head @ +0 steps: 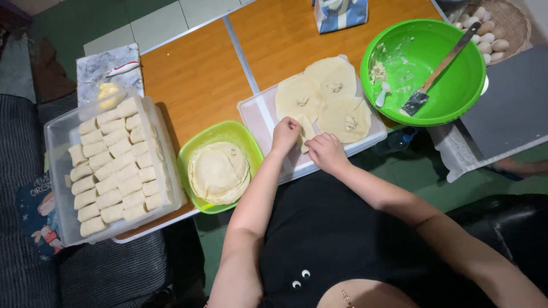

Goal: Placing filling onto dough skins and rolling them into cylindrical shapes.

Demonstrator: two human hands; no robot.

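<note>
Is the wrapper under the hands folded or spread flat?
Folded: both hands, left hand and right hand, pinch the wrapper into a narrow strip.

Pale cream wrappers [319,94], lime-green bowl [451,108], orange wood-grain table [194,80], clear tub [57,137]

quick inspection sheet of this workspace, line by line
surface: orange table with a white cutting board on it
job's things: left hand and right hand fold one wrapper; three filled wrappers lie open on the board
clutter: clear tub of finished rolls, small green bowl of wrappers, big green bowl with spatula
grippers: both hands pinching the wrapper
cables: nothing seen
surroundings: basket of eggs, green floor
</note>
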